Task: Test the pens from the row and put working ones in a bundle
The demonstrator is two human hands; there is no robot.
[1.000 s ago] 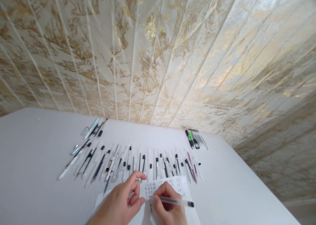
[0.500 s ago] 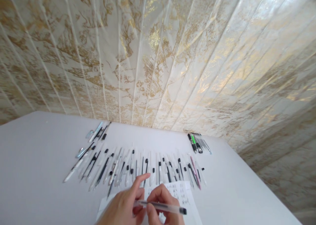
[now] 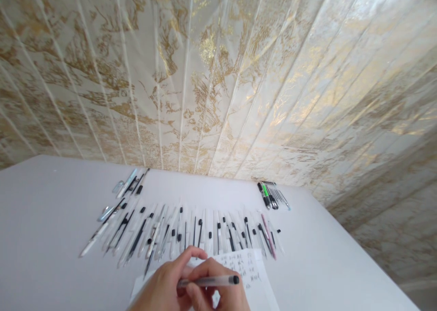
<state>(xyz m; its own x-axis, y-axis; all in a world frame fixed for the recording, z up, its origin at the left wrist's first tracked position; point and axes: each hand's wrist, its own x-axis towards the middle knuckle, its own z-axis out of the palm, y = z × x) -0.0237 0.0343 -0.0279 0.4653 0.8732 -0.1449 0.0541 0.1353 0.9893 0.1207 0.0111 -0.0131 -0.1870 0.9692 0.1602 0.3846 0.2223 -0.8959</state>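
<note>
A clear-barrelled gel pen [image 3: 218, 281] with a black end lies nearly level between my two hands, the black end towards the right. My left hand [image 3: 165, 279] is closed around its left end, hiding the tip. My right hand [image 3: 220, 295] pinches the barrel between thumb and fingers. Beneath both hands is a sheet of white paper [image 3: 256, 288] with rows of dark handwriting. Just beyond the paper, a wide row of taken-apart pens is spread out, with clear barrels, black caps [image 3: 200, 221] and dark refills [image 3: 231, 240].
A pink pen [image 3: 268, 237] lies at the row's right end, a white patterned pen [image 3: 102, 229] at its left. Farther back are a group of pens with a green one [image 3: 265, 191] and a light blue pen [image 3: 126, 183]. Gold-patterned wall covering [image 3: 205, 97] rises behind the white table [image 3: 327, 256].
My right hand has moved left, closer to my left hand, and the pen has shifted left with it. My left index finger has bent down. The view has shifted slightly.
</note>
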